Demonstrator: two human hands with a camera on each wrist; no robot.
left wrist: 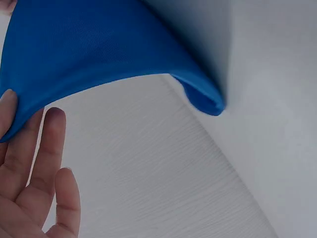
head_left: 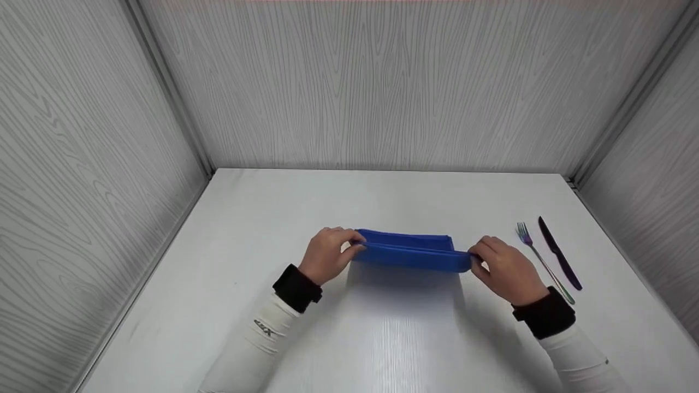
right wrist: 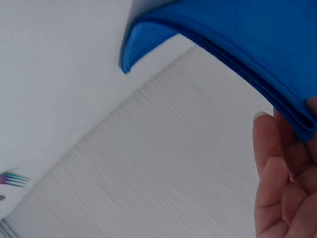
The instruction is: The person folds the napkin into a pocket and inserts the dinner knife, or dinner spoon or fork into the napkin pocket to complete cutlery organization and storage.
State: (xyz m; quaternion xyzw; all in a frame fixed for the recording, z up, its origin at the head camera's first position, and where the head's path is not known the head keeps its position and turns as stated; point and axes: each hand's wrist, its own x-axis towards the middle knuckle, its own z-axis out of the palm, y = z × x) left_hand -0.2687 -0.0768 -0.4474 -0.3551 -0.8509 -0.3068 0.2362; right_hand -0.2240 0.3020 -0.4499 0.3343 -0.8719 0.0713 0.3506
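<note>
A folded blue cloth (head_left: 415, 258) spans the space between both hands over the white table. My left hand (head_left: 329, 254) pinches its left end between thumb and fingers. At the opposite end, my right hand (head_left: 505, 271) pinches the other corner. In the left wrist view the cloth (left wrist: 84, 44) arches away from the fingers, its far edge curling under close to the table. From the right wrist the cloth (right wrist: 247, 34) shows stacked layers along its edge, the thumb mostly cut off by the frame.
To the right of my right hand lie a rainbow-coloured fork (head_left: 538, 255) and a dark table knife (head_left: 559, 254), side by side on the table (head_left: 262, 207). Wood-grain panels (head_left: 349, 82) enclose the table at the back and both sides.
</note>
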